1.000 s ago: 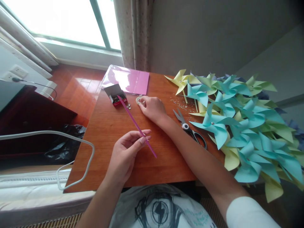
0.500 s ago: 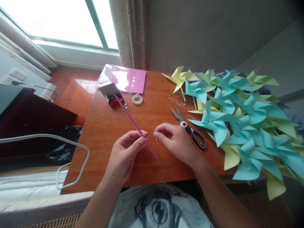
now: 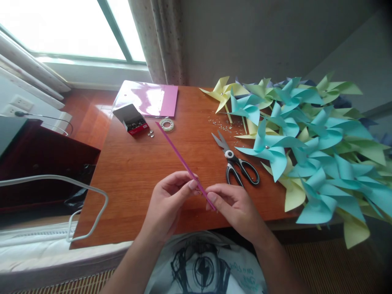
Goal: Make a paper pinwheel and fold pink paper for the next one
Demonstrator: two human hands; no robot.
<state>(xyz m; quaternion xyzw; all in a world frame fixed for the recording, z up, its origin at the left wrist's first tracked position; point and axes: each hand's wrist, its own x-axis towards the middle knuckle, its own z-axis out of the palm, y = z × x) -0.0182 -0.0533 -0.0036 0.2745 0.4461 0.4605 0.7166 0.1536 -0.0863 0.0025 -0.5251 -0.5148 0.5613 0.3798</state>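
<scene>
A thin purple stick [image 3: 176,151] slants across the space above the table's front part, its far end pointing up and left. My left hand [image 3: 170,201] pinches it between thumb and fingertips, a little way above its near end. At that near end, my right hand [image 3: 237,207] also has thumb and fingers closed on the stick. Both hands are nearly touching each other. Just beyond my right hand lie scissors [image 3: 229,154] with black and grey handles, blades partly spread. One scissor handle is partly covered by the hand.
Several paper pinwheels [image 3: 275,150] in turquoise, yellow and green are heaped on the right. Small shiny bits [image 3: 225,125] are scattered beside them. Farther back are a tape roll [image 3: 162,124], an opened small box [image 3: 134,127] and a pink paper pack [image 3: 168,100]. A white cable [image 3: 105,200] loops at left.
My right hand has come to the stick's lower end and closed on it. The stick and left hand have shifted slightly right. The camera view has turned a little.
</scene>
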